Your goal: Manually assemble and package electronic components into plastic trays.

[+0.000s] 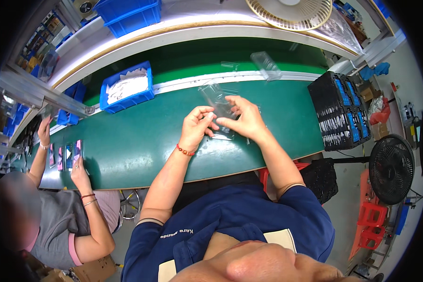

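Both my hands are over the green workbench around thin clear plastic pieces. My left hand (197, 128), with a red beaded bracelet at the wrist, has its fingers curled and the thumb against the forefinger; what is in that pinch is too small to make out. Opposite it, my right hand (246, 119) spans a clear plastic case (214, 95) with thumb and fingers; the case is see-through and its edges are hard to follow. Below the fingertips lies more clear plastic (223, 134) on the bench.
Another clear plastic box (266, 66) lies at the bench's back edge. A blue bin of white pieces (149, 93) stands back left; stacked black trays (334, 110) stand right. At far left, a co-worker's hand (80, 176) touches flat panels. A black fan (391, 169) stands beyond the bench.
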